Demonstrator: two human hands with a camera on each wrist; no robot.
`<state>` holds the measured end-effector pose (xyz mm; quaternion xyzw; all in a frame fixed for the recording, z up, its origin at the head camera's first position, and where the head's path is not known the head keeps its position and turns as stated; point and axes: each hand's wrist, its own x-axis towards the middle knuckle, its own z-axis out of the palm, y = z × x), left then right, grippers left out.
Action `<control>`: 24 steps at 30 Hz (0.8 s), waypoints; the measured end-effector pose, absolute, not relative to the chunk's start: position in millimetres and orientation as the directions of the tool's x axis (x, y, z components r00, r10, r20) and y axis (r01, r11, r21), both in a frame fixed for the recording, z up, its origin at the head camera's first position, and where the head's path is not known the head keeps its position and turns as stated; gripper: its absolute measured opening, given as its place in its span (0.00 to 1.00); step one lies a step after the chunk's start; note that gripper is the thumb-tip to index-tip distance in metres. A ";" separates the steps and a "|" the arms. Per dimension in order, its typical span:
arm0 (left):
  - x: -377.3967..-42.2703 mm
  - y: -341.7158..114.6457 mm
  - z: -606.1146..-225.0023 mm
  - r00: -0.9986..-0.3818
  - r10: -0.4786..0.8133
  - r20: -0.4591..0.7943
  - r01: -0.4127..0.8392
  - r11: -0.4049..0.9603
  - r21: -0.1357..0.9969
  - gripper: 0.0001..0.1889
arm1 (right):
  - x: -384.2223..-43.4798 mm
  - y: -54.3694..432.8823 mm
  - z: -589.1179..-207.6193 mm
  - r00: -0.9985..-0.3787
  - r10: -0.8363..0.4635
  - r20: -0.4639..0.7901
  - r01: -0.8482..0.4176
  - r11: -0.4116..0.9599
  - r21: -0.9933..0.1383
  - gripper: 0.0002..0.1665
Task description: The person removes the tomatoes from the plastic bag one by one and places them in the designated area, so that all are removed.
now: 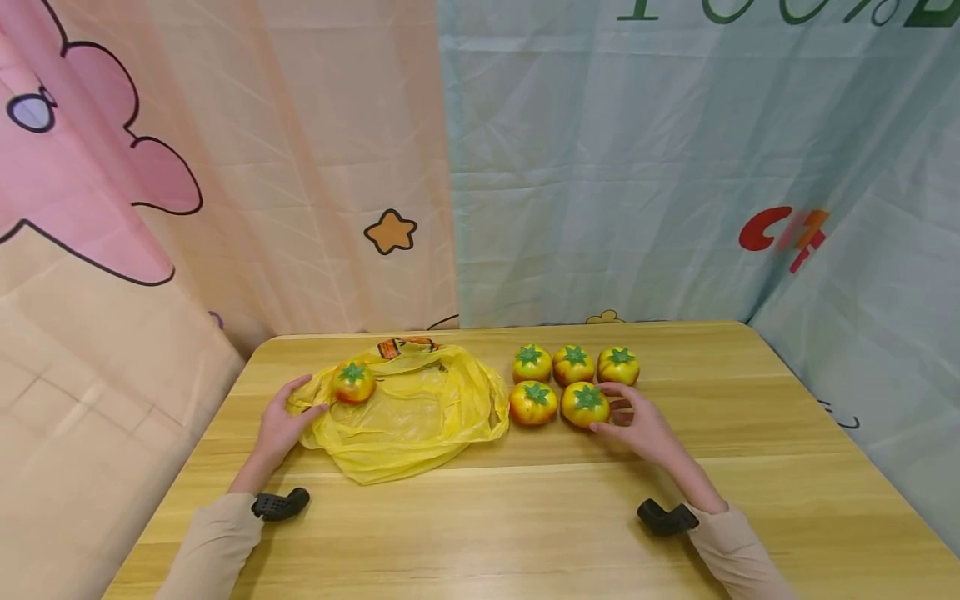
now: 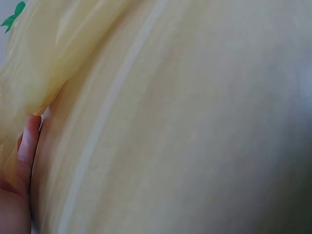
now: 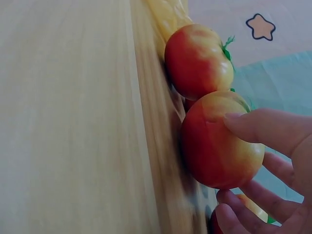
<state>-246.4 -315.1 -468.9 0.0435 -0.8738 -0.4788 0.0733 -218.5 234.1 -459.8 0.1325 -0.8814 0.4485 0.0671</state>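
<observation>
A crumpled yellow plastic bag (image 1: 465, 387) lies flat on the left half of the table. On its left part sits one red-and-yellow tomato (image 1: 352, 385) with a green leafy top. My left hand (image 1: 279, 427) holds the bag's left edge between thumb and fingers; in the left wrist view, the plastic (image 2: 53, 58) partly covers those fingers. To the right of the bag, several similar tomatoes stand in two rows. My right hand (image 1: 641, 427) grips the front-right tomato (image 1: 583, 407), thumb on its near side and fingers around its far side, as the right wrist view shows.
Beside the gripped tomato is another front-row tomato (image 1: 531, 405), close to the bag's right edge. The back row includes a tomato (image 1: 619, 367) at its right end. A printed curtain (image 1: 600, 167) hangs behind the wooden table (image 1: 480, 533).
</observation>
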 end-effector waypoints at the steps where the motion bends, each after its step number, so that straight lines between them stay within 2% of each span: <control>1: -246.1 -315.2 -468.6 -0.985 -0.148 0.085 -0.008 0.539 0.842 0.37 | -219.1 234.5 -459.5 -0.956 -0.176 0.235 -0.294 0.560 -0.774 0.33; 24: -246.4 -315.6 -469.5 -0.986 -0.150 0.071 -0.022 0.542 0.840 0.37 | -221.6 235.1 -449.9 -0.955 -0.211 0.208 -0.290 0.527 -0.799 0.34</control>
